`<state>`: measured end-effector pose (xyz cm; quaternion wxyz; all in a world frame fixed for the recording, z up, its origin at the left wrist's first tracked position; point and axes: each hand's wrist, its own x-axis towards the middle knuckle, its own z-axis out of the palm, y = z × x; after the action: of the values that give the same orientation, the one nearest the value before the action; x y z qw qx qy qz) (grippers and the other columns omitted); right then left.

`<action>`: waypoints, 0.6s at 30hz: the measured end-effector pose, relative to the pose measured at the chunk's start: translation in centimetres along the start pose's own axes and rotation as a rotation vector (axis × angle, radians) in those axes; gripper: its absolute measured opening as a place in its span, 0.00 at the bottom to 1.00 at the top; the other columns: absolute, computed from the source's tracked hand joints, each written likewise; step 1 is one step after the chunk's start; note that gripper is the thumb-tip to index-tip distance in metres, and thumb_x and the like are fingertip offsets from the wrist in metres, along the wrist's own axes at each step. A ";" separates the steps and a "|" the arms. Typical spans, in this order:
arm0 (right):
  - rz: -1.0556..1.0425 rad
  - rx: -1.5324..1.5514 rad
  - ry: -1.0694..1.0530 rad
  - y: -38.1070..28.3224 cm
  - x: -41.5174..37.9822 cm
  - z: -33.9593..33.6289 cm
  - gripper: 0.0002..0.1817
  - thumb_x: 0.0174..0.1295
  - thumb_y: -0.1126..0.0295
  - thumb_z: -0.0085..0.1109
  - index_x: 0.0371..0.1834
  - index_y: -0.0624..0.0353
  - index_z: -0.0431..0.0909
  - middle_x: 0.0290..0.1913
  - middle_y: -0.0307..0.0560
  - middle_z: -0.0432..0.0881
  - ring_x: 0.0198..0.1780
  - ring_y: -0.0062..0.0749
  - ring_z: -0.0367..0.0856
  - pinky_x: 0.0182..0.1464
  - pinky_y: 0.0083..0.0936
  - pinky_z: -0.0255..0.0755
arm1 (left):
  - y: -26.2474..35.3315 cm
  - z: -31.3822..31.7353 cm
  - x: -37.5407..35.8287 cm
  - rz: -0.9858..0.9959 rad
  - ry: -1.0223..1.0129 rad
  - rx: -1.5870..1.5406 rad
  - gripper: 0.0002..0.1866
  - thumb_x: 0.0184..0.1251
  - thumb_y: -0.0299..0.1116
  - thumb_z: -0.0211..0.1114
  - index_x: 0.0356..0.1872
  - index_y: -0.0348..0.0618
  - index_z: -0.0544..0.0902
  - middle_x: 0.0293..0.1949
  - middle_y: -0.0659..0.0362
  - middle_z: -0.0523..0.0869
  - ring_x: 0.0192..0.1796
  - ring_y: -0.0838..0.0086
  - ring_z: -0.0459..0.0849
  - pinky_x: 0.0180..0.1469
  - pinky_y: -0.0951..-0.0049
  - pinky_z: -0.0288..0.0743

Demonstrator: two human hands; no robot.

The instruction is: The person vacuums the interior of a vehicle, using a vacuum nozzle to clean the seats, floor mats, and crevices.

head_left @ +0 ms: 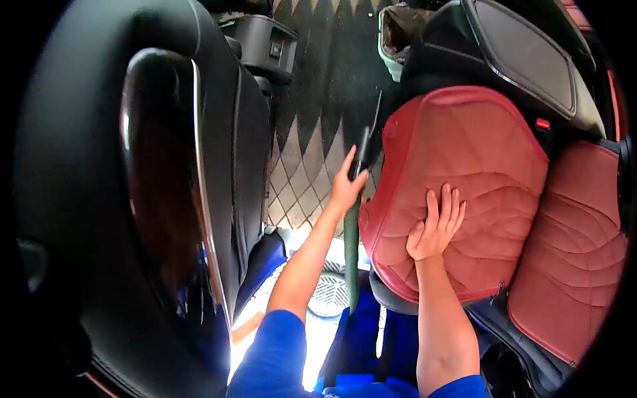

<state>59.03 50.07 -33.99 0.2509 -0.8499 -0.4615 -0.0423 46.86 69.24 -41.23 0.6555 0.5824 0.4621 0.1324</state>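
Blue sleeves point(279, 355) fill the bottom edge of the view, nearest the lens, with two bare forearms reaching up and away from them into a car cabin. To the left, close and large, looms the glossy black back of a front seat point(99, 199) edged with a bright chrome strip point(204, 192).

The right hand point(436, 225) lies flat on a red quilted seat cushion point(471, 186), fingers straight and close together, palm down, holding nothing. The cushion is stitched in a diamond pattern and piped along its rim; a second red panel point(570, 265) sits just beside it to the right.

The left hand point(346, 189) is wrapped around a vacuum hose point(352, 259) at the point where the ribbed green tube meets a slim black nozzle point(367, 142). The index finger lies stretched along the nozzle. The tool's long axis runs nearly upright in the picture, tilted slightly to the right at the top: hose trailing back toward the person, nozzle tip pointing away, into the dark gap between the cushion's left edge and the floor.

Beyond the hand, a diamond-quilted floor mat point(312, 152) in beige and black spreads toward a black console box point(262, 46). Farther still, a dark screen point(524, 53) is mounted at the top right.
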 end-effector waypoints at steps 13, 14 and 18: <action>-0.015 0.003 -0.007 0.0 0.2 -0.1 0.29 0.68 0.57 0.33 0.71 0.52 0.67 0.75 0.56 0.62 0.76 0.57 0.56 0.76 0.59 0.43 | -2.0 0.1 4.0 -0.075 -0.154 0.384 0.43 0.59 0.31 0.66 0.77 0.70 0.59 0.38 0.47 0.88 0.22 0.68 0.86 0.27 0.67 0.82; -0.009 0.016 0.013 -0.1 0.2 -0.1 0.29 0.67 0.57 0.34 0.69 0.51 0.69 0.75 0.54 0.63 0.76 0.55 0.57 0.76 0.59 0.43 | -2.4 0.3 3.2 -0.110 -0.187 0.335 0.43 0.59 0.30 0.66 0.77 0.69 0.59 0.39 0.47 0.88 0.22 0.68 0.86 0.27 0.67 0.81; -0.012 0.029 0.014 -0.2 0.2 0.0 0.29 0.67 0.57 0.34 0.69 0.51 0.69 0.75 0.54 0.64 0.76 0.55 0.57 0.76 0.59 0.43 | -8.0 -0.8 -0.7 0.301 -0.149 0.389 0.43 0.58 0.32 0.66 0.76 0.67 0.61 0.45 0.45 0.88 0.38 0.61 0.89 0.43 0.61 0.81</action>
<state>59.02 50.25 -33.84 0.2661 -0.8430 -0.4655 -0.0432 42.97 66.94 -47.94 0.5361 0.7680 0.3375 0.0939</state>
